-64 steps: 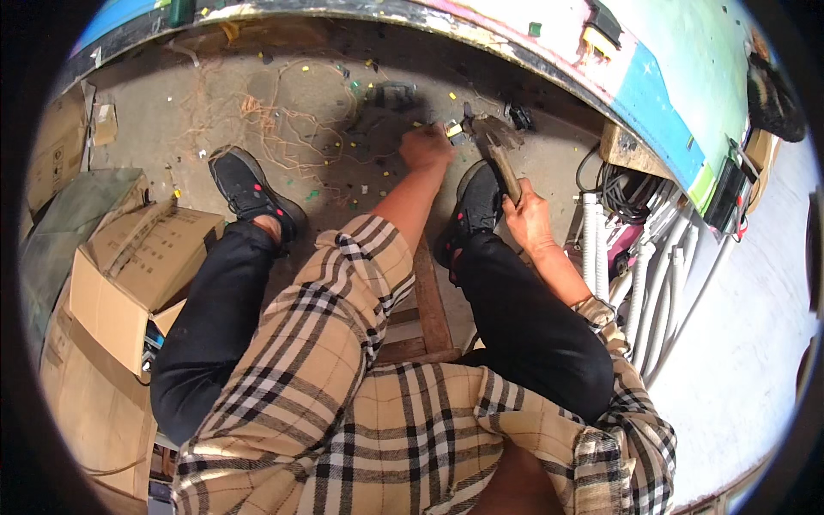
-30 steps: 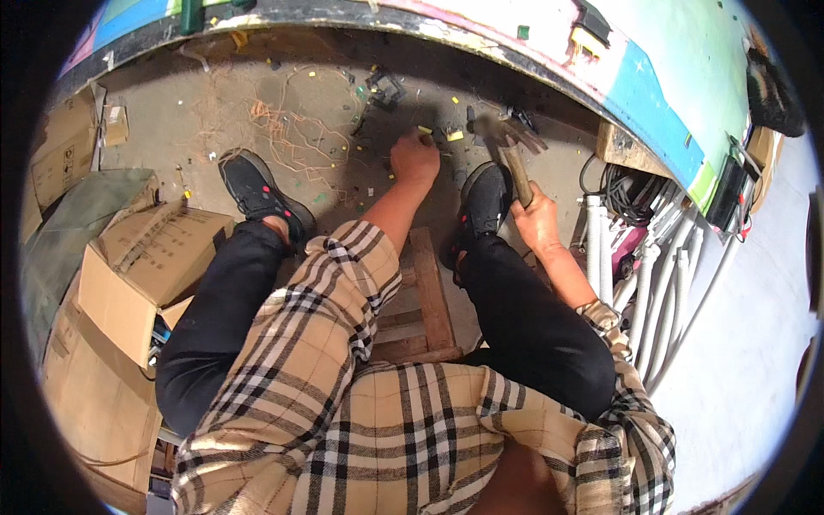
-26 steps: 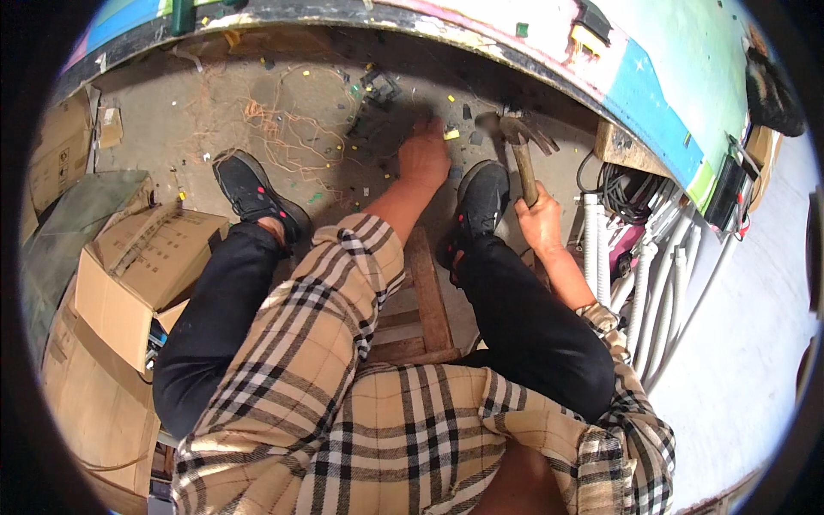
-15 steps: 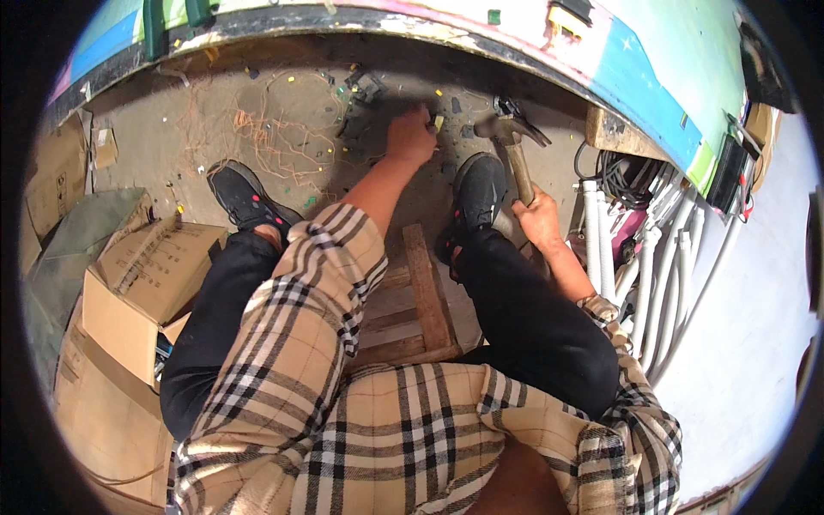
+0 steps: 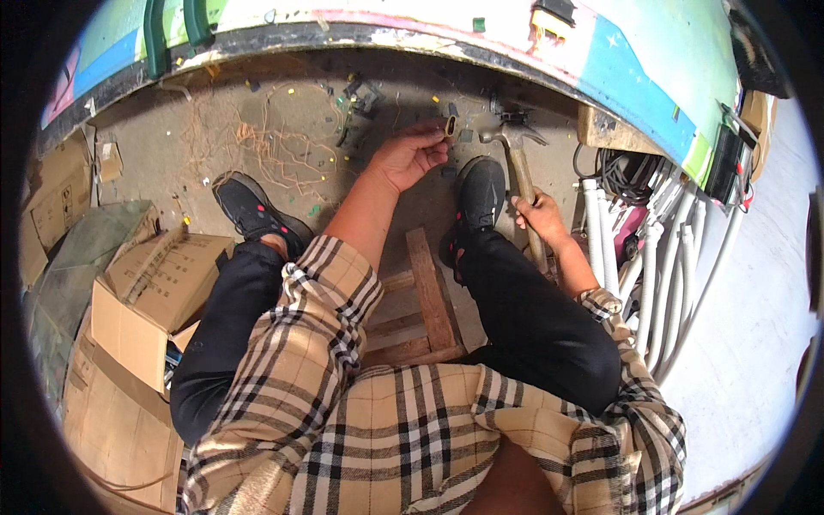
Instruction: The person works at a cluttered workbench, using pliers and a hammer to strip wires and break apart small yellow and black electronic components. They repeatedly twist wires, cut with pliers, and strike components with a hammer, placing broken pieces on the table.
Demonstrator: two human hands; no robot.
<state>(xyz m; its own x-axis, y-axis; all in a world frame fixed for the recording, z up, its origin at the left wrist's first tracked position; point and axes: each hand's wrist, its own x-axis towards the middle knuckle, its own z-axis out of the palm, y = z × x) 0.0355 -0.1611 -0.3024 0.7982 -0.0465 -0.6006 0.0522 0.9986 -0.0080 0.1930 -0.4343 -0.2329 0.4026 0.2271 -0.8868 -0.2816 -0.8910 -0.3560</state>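
From here, the left hand (image 5: 405, 161) pinches a small brass-coloured piece (image 5: 450, 128) at upper centre; the right hand (image 5: 542, 220) grips a hammer (image 5: 520, 165) right of it, the two apart. Dark scraps (image 5: 367, 99) littering the floor (image 5: 148, 142) suggest some breaking-up is done; whether the held piece needs more, I can't tell.

Workshop likely: hammer (image 5: 522, 168), tangled wire (image 5: 249, 133), white tubes (image 5: 594, 227), cardboard box (image 5: 176, 268).

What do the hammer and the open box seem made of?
The hammer handle looks like dull, brown wood. The hammer head is probably dull metal, greyish with a forked claw. The open box seems matte cardboard, brown with folding flaps.
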